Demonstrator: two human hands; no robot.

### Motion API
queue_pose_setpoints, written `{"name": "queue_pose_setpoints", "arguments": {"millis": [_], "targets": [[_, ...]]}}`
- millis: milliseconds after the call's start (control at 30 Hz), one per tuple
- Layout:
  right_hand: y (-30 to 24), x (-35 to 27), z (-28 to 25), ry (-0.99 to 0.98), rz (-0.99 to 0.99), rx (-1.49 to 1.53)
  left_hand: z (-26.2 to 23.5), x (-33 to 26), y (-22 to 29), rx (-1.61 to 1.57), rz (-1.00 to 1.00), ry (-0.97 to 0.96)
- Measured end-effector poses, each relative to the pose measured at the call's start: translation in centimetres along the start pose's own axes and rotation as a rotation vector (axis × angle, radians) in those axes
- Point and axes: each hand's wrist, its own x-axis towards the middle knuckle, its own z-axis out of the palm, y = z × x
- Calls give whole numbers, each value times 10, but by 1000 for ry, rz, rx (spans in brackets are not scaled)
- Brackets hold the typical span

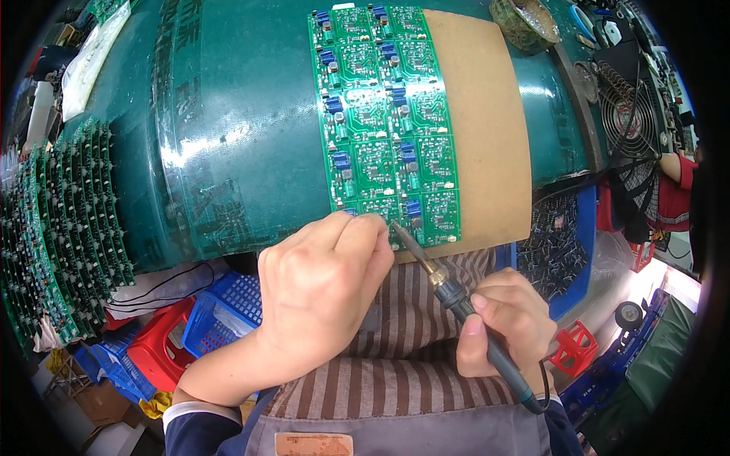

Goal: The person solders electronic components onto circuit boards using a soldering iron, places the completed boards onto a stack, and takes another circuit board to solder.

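A green circuit board panel [386, 114] with two columns of repeated units lies on a tan board [487, 129] at the table's near edge. Blue and dark cylindrical parts stand on each unit. My right hand [511, 323] grips a soldering iron [449, 292] by its dark handle, its tip pointing up and left to the panel's near end. My left hand [323, 281] is closed over the panel's near left corner, fingertips pinched beside the iron's tip. Whatever the pinch holds is hidden behind the fingers.
Upright stacked circuit boards [65, 228] crowd the left. A blue bin of small dark components [559, 247] sits right of my lap. At the back right are a round tin [525, 24] and a fan [627, 118]; another person's arm [677, 169] shows beyond. A blue basket [224, 311] stands lower left.
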Motion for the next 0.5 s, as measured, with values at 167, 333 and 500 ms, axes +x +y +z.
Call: {"name": "queue_pose_setpoints", "arguments": {"millis": [167, 333, 500], "targets": [[0, 1, 0, 19, -10, 2, -3, 2, 2, -1, 14, -20], [0, 3, -2, 26, 25, 32, -7, 5, 3, -5, 10, -67], [20, 11, -25, 192, -29, 3, -10, 6, 7, -6, -11, -97]]}}
